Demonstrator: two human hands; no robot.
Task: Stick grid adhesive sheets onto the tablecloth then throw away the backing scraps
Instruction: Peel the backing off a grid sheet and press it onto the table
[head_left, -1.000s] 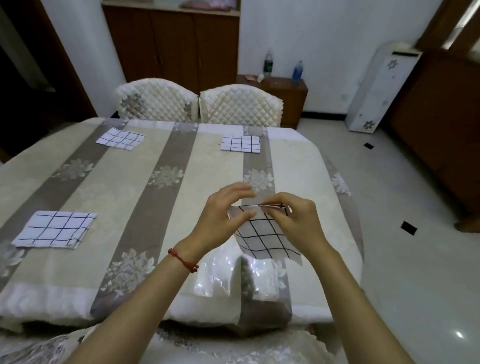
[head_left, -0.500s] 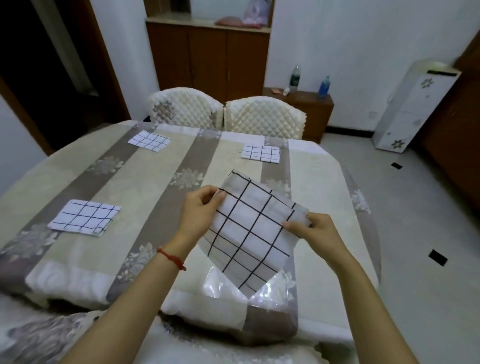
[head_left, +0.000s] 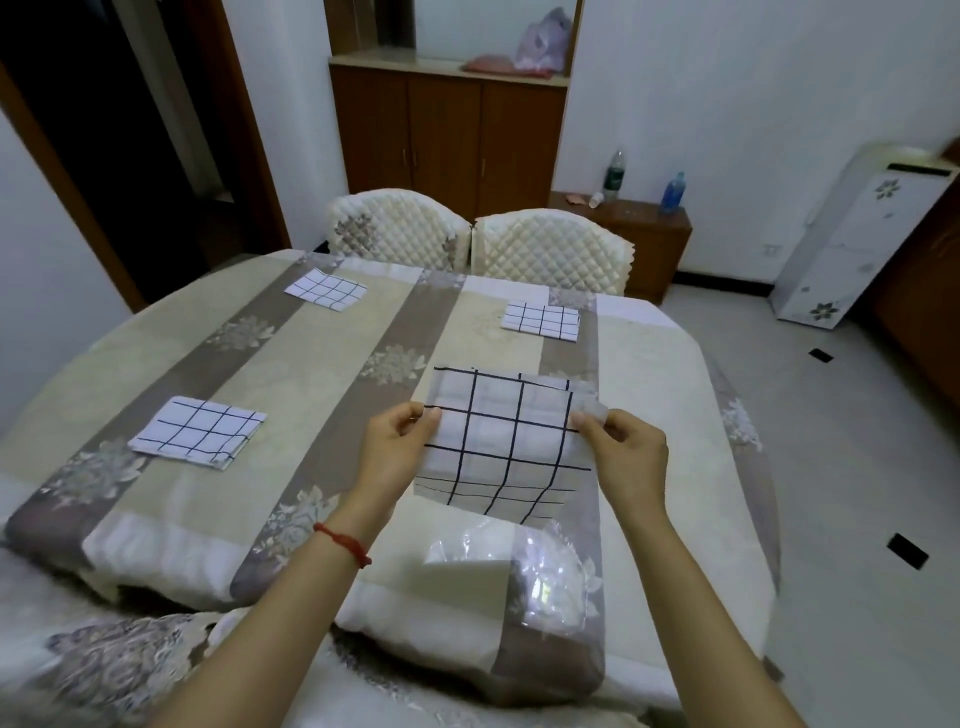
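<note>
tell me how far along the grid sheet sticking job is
Done: three grid sheets lie on the tablecloth, near left, far left, far right. In hand: the left hand and right hand pinch a fourth sheet above it. Left: sticking it down and binning the clear backing scraps.

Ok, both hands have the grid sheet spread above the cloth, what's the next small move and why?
Probably lower the sheet flat onto the bare tablecloth below it and press it down. The left hand and right hand each pinch a side edge, it hangs open above the cloth, and three other sheets already lie spaced around the table. The clear backing lies near the edge for later.
</note>
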